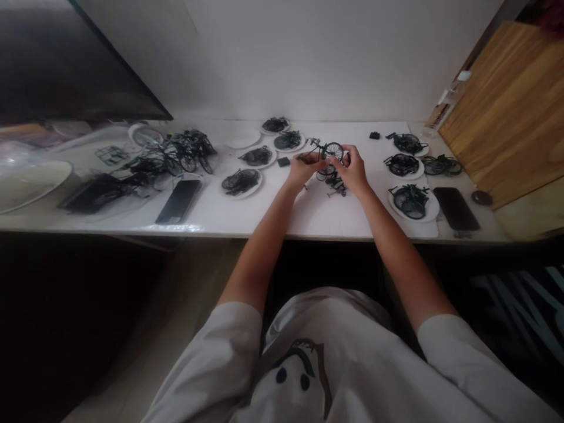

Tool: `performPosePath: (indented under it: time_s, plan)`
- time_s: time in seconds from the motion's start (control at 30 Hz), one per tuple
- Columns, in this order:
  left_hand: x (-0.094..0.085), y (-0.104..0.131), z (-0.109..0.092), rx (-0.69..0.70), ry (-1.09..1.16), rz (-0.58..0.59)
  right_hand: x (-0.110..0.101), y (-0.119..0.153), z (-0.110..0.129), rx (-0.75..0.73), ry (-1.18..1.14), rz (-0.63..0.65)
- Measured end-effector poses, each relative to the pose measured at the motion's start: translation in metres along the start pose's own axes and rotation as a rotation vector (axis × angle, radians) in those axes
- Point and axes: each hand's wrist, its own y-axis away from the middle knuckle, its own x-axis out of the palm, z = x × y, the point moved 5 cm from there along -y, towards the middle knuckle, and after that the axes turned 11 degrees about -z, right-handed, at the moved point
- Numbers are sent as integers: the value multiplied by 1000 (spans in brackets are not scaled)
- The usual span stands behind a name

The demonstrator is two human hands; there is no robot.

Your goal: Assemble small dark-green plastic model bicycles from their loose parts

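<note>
In the upper centre, the left grip (305,171) and right grip (353,170) grasp a small, dark, spoke-wheeled model bicycle (332,151) — light, steady pressure probably suits it best.

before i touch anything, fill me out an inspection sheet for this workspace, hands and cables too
surface: white tabletop, crowded along both sides
job's things: miniature bicycle in hand, dark parts below it; small white plates of dark bicycle pieces on both sides
clutter: piled miniature bicycles and a phone at left; second phone and round dark object at right
hands: left hand and right hand both on the bicycle
cables: nothing seen
surroundings: dark screen left, pale wall behind, clear bottle and wooden panel right
</note>
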Motion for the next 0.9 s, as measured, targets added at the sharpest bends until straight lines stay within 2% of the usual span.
performPosePath:
  time_s: [0.5, 0.9]
  plan:
    - [-1, 0, 3, -15, 30, -20, -2, -4, -2, -29, 9, -65]
    - [0, 0, 4, -2, 9, 21, 0, -6, -12, -34, 27, -90]
